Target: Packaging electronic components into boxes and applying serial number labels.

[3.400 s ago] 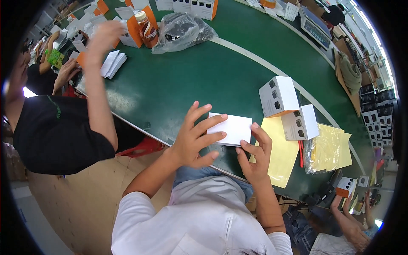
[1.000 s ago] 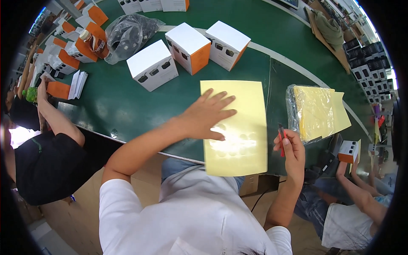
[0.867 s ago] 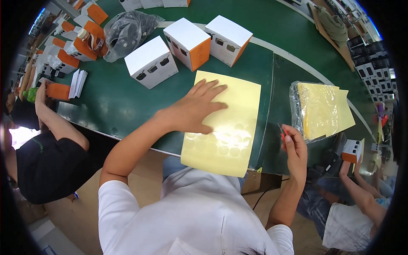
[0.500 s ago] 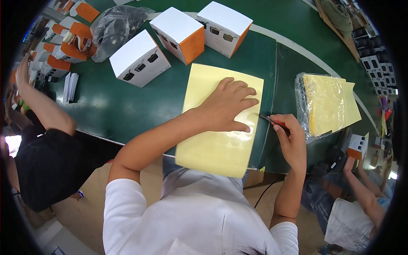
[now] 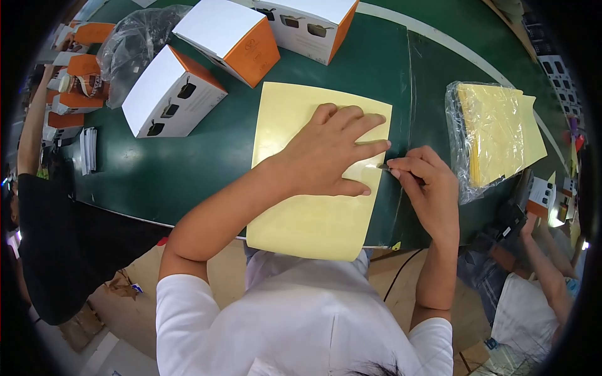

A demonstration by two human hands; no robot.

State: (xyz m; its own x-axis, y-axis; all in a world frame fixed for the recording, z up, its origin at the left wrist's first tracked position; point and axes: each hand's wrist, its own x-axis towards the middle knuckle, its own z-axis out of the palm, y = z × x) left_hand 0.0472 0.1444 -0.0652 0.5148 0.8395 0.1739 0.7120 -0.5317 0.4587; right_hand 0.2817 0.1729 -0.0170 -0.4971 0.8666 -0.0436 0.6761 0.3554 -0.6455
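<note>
A glossy pale yellow sheet (image 5: 304, 222) lies on the green table in front of me, its near end hanging over the table edge. My left hand (image 5: 335, 150) presses flat on it, fingers spread, with nothing held. My right hand (image 5: 433, 185) pinches a utility knife (image 5: 385, 167) by the sheet's right edge. The knife's tip reaches over that edge, between my left thumb and fingers; most of its handle is hidden in my grip. Whether the blade is under or on top of the sheet's edge, I cannot tell.
Three white and orange boxes (image 5: 172, 97) stand beyond the sheet, beside a crumpled clear bag (image 5: 135, 50). At right lies a plastic-wrapped stack of yellow sheets (image 5: 492, 135). A co-worker in black (image 5: 69, 244) is at left; another person's hands hold a box (image 5: 540, 197) at right.
My right hand has drawn the knife inward, from beside the sheet to its right edge, and its fingers now cover the handle. My left hand stays spread on the sheet. The view has shifted slightly.
</note>
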